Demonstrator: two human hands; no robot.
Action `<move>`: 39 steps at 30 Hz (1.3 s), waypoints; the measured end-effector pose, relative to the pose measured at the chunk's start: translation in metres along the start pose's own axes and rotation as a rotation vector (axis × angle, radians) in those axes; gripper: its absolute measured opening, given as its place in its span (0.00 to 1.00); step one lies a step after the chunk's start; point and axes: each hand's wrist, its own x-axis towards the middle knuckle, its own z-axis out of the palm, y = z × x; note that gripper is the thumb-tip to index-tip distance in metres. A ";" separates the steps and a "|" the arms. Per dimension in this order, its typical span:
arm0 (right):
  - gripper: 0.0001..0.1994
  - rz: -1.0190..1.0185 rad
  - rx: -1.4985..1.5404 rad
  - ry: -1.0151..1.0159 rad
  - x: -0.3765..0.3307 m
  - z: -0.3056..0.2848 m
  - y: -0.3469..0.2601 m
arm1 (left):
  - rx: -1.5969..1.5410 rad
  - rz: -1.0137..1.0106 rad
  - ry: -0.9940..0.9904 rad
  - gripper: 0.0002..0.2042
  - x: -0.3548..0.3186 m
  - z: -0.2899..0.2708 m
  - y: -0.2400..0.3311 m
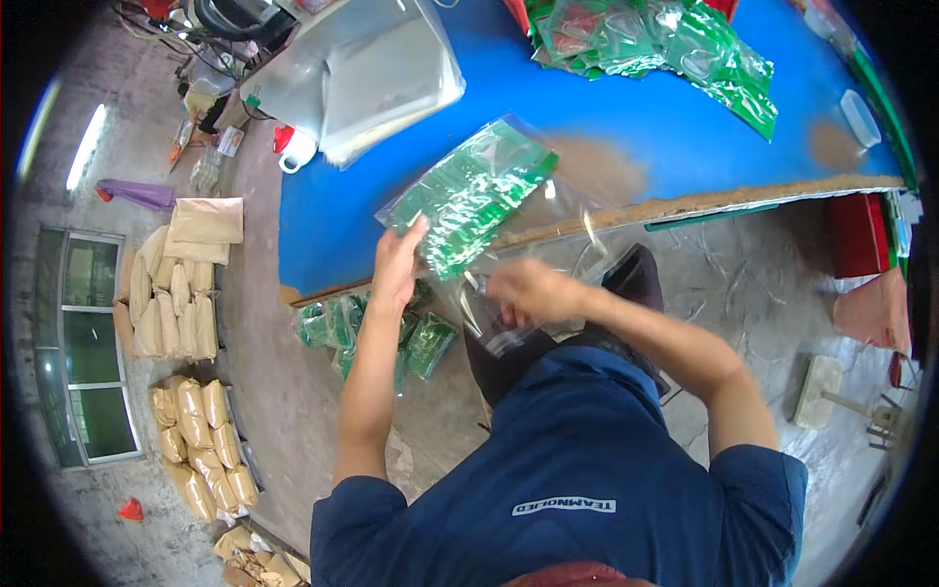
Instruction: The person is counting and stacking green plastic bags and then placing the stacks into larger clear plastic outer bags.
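My left hand (393, 264) grips the lower left edge of a clear plastic bag (572, 207), its thumb on top. Shiny green packets (489, 191) fill the bag's far part, which is tilted over the table's front edge. Close to the bag's loose, see-through end is my right hand (533, 293), blurred by motion with its fingers curled in. What those fingers hold, if anything, cannot be made out. Crinkled clear film (504, 338) hangs just below the right hand, over my lap.
The blue table (342, 230) has a worn front edge. On it lie a stack of clear bags (386, 88), a white bottle with a red cap (293, 149) and a green packet heap (655, 44). Filled green bags (425, 344) rest on the floor, brown sacks (201, 430) further left.
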 end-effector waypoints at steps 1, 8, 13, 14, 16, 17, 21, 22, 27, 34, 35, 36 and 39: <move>0.13 -0.076 -0.071 -0.113 -0.011 0.012 0.000 | 0.339 0.278 0.240 0.22 0.003 -0.016 -0.005; 0.13 -0.098 -0.080 -0.139 -0.029 0.037 -0.015 | 0.988 0.891 -0.274 0.20 0.046 0.026 0.049; 0.15 -0.250 -0.269 -0.187 -0.048 0.043 -0.025 | 1.353 0.703 -0.514 0.25 0.074 0.062 0.015; 0.16 -0.148 -0.188 -0.280 -0.053 0.036 -0.032 | 1.367 0.744 -0.483 0.26 0.077 0.065 0.012; 0.15 -0.118 -0.037 -0.272 -0.061 0.034 -0.040 | 1.324 0.836 -0.457 0.27 0.083 0.079 -0.005; 0.15 -0.105 0.102 -0.275 -0.060 0.033 -0.045 | 1.094 0.777 -0.544 0.28 0.090 0.076 -0.005; 0.14 -0.344 -0.101 0.181 -0.083 0.003 -0.058 | 0.494 0.789 -0.185 0.19 0.077 0.057 0.043; 0.13 -0.284 -0.021 0.272 -0.090 -0.006 -0.057 | 0.582 0.807 -0.103 0.17 0.067 0.029 0.048; 0.12 -0.244 0.000 0.637 -0.080 -0.054 -0.056 | 0.979 0.933 -0.182 0.11 0.043 0.025 -0.004; 0.08 -0.425 -0.572 0.857 -0.082 -0.086 -0.033 | 0.747 0.912 0.109 0.07 0.004 -0.023 0.019; 0.08 -0.457 -0.696 0.898 -0.090 -0.095 -0.023 | 0.811 0.904 0.142 0.07 -0.008 -0.032 0.005; 0.11 -0.396 -0.737 0.874 -0.101 -0.101 -0.012 | 0.898 0.939 0.209 0.07 -0.023 -0.041 -0.012; 0.18 -0.464 -1.100 0.808 -0.114 -0.106 0.009 | 1.037 0.865 0.282 0.13 -0.067 -0.042 -0.047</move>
